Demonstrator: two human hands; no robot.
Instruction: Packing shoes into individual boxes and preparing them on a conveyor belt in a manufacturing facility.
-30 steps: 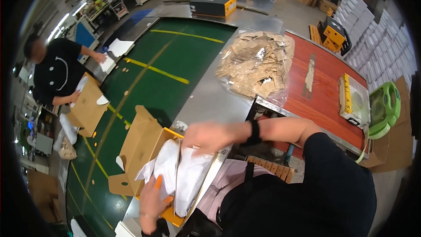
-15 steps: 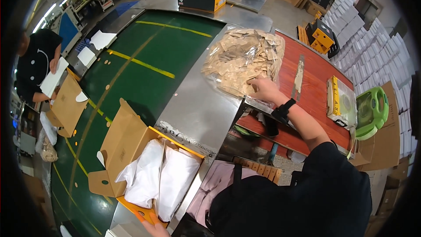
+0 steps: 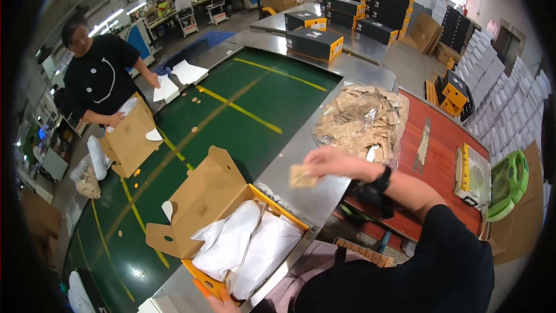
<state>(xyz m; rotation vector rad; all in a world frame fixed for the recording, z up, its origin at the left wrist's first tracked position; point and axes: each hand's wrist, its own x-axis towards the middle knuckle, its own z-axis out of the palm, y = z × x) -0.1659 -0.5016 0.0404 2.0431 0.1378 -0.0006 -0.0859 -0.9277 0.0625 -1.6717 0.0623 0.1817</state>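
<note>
My right hand (image 3: 333, 162) pinches a small tan paper packet (image 3: 302, 177), slightly blurred, over the metal table edge. Behind it lies a clear plastic bag (image 3: 362, 122) full of similar packets. Lower down, a cardboard box (image 3: 211, 211) stands with its brown lid raised and orange sides showing. Two bundles in white paper (image 3: 272, 243) lie inside it, a thin divider between them; what they wrap is hidden. My left hand (image 3: 223, 301), with orange coverings on the fingertips, grips the box's near left corner and is partly cut off by the lower edge.
A green conveyor belt (image 3: 231, 133) runs along the left. Across it, a co-worker (image 3: 107, 81) handles white sheets and another open box (image 3: 133, 139). To the right are a red board (image 3: 431, 133), a clear case (image 3: 470, 174) and a green plastic case (image 3: 509, 185). Black-and-orange boxes (image 3: 315, 43) stand behind.
My right hand has come out of the bag with a packet and moved toward the open box. The view has shifted up and left. The co-worker's hand now reaches to the white sheets.
</note>
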